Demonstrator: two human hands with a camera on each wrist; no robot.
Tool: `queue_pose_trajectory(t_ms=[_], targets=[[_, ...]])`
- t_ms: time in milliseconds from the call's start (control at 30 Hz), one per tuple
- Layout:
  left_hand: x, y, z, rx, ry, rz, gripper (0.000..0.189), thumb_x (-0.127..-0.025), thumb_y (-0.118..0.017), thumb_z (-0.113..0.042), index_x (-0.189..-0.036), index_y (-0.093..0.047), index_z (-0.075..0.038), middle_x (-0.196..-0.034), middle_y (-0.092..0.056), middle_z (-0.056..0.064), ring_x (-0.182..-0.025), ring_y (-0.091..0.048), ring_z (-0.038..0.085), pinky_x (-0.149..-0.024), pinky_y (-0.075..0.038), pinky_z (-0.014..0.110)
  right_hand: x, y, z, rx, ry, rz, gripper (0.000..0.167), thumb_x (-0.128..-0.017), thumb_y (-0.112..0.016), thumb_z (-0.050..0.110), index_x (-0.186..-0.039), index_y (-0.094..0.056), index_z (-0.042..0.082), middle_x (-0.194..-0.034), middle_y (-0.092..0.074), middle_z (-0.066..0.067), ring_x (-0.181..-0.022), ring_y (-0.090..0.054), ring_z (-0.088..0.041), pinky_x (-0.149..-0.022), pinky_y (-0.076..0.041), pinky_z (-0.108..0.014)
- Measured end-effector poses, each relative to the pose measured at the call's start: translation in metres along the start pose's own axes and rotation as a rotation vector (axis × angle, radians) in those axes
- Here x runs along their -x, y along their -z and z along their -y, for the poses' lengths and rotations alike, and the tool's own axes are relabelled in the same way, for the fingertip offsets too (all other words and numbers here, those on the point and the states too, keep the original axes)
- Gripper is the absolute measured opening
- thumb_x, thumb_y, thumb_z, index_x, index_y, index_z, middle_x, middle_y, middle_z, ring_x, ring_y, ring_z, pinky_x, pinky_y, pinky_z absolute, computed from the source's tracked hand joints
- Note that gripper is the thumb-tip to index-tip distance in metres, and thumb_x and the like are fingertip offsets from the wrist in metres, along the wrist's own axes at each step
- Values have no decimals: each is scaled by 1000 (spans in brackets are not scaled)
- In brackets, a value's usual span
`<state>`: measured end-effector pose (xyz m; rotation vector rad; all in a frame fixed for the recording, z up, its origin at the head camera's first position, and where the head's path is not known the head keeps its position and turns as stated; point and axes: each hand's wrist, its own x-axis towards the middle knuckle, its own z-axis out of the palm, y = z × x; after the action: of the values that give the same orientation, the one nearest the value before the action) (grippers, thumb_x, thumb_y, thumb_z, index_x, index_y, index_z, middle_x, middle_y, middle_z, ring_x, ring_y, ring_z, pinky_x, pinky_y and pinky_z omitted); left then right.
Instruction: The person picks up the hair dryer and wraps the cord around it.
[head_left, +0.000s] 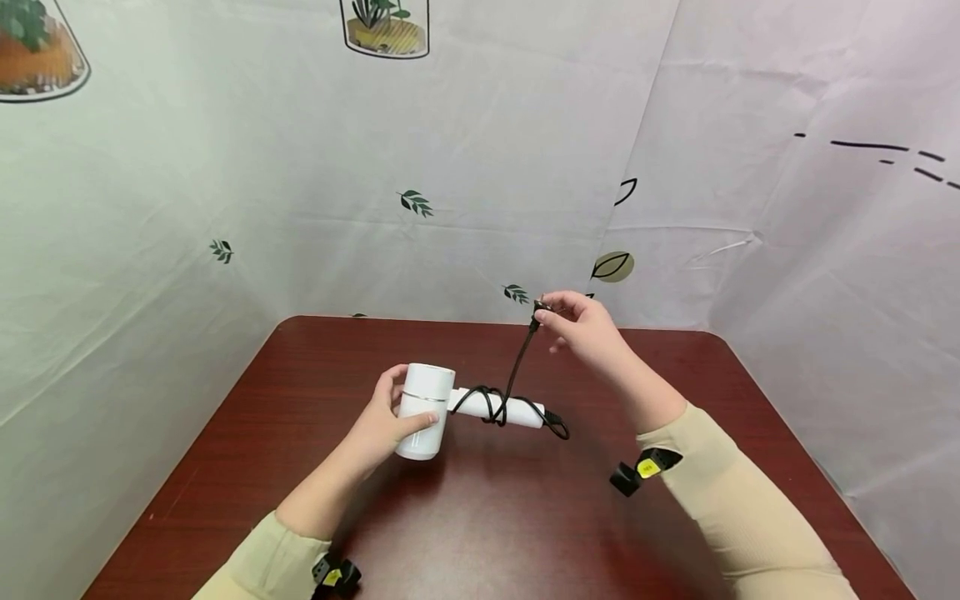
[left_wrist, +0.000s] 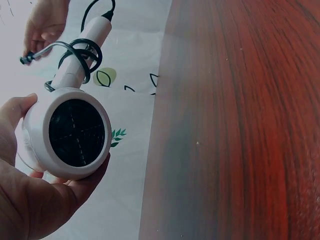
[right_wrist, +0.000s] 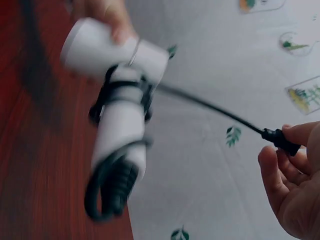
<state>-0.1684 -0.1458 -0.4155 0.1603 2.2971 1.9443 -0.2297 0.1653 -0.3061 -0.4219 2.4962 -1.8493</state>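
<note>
A white hair dryer (head_left: 426, 417) is held above the table by my left hand (head_left: 377, 429), whose fingers and thumb wrap around its barrel. Its handle (head_left: 525, 413) points right, with a black power cord (right_wrist: 210, 106) wound around it in several loops. My right hand (head_left: 583, 327) pinches the plug end (right_wrist: 282, 142) of the cord between thumb and fingertips, up and to the right of the dryer. The free stretch of cord runs taut from the handle to those fingertips. In the left wrist view, the barrel's round dark end (left_wrist: 76, 132) faces the camera.
Beneath both hands lies a dark red wood-grain table (head_left: 480, 533). A pale curtain (head_left: 480, 150) printed with leaves and plant jars hangs behind and at the sides. Small black devices with yellow labels sit at each wrist, one on the right sleeve (head_left: 720, 492).
</note>
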Motion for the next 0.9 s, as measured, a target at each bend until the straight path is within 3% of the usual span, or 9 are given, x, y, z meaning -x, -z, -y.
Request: queue_pose_trajectory(t_ms=[133,300,467,600,700,833,900], targets=[[1,-1,0,3,2,11,89,-84,-78,-10,-150,-20,-15,-133,-50,18,-117,-56,32,-86,-52,43,-7,0,-13,42,21,-1,35,-97,-65,18,-128,-56,5,-96,-62,-13,-76,-65,-32,-62,-58,-38],[1,-1,2,29,10,12,87,-85,-77,-9,-150,-20,-15,-133,-50,18,-116,-56,31,-85,-52,43,-11,-1,-26,61,113,26,29,-101,-57,12,-128,-48,11,-98,-56,-19,-74,-61,-22,-58,-57,-40],[0,-2,5,47,15,22,86,-85,-76,-9,-150,-20,-13,-134,-50,19,-116,-56,31,-86,-52,42,-13,-2,-36,118,112,60,16,-103,-52,9,-116,-61,7,-97,-58,-15,-67,-61,-27,-60,-58,-40],[-2,-2,9,70,20,30,86,-86,-75,-8,-150,-19,-12,-135,-49,19,-115,-56,31,-86,-52,41,-15,2,-43,121,95,66,19,-102,-55,12,-116,-67,6,-98,-61,-15,-66,-63,-30,-63,-58,-42],[-2,-2,11,89,22,31,85,-86,-74,-7,-150,-18,-12,-134,-49,20,-114,-56,31,-86,-52,41,-15,6,-47,103,89,85,24,-102,-52,8,-120,-67,8,-106,-61,-17,-73,-64,-31,-65,-58,-45],[-2,-2,11,111,26,30,84,-86,-74,-7,-150,-19,-12,-133,-49,20,-112,-56,30,-85,-52,40,-14,10,-51,72,80,142,40,-97,-43,-4,-129,-62,9,-106,-62,-22,-86,-63,-36,-67,-58,-49],[-2,-2,10,117,29,30,84,-86,-73,-6,-150,-19,-11,-133,-49,21,-112,-57,30,-85,-52,39,-13,11,-53,75,66,171,43,-95,-45,-6,-133,-59,9,-101,-63,-24,-89,-63,-34,-68,-57,-51]])
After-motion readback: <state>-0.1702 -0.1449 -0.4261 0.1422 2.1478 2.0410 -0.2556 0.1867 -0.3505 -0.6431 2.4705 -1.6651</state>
